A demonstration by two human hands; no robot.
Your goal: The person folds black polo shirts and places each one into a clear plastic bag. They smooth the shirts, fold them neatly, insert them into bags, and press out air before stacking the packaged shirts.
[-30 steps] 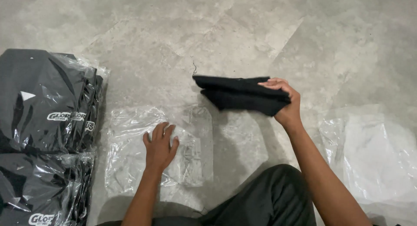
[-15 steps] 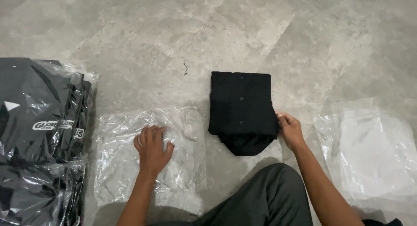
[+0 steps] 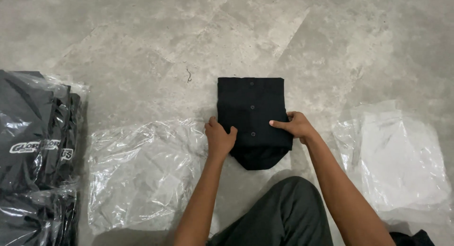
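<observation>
Left hand (image 3: 220, 138) is pressing on the near-left edge of the folded black button shirt (image 3: 253, 118), fingers curled over the edge, thumb on top of the fabric; looks like a light pinch, not a full grasp. Right hand (image 3: 294, 125) is doing the mirror job on the near-right edge, index finger lying flat across the cloth, other fingers tucked under or beside it, can't tell which. Both forearms are reaching forward from the bottom of the view, elbows in, wrists low to the floor (image 3: 142, 47).

Shirt is lying flat on the grey stone floor, placket and buttons facing up, a rounded bit of fabric sticking out of the near end, just ahead of the person's dark-trousered knee (image 3: 283, 213).

Step in hand, as I read it: squaring up the fold, both hands steadying the near end. My judgement is the next move needs a firm two-sided grip so the fold isn't springing open, plus a clear bag mouth.

Empty clear plastic bag (image 3: 142, 172) is lying just left of the left hand, touching or nearly touching it. Stack of bagged dark garments (image 3: 35, 151) is sitting at far left. Another crumpled clear bag (image 3: 395, 163) is lying well right of the right arm.
</observation>
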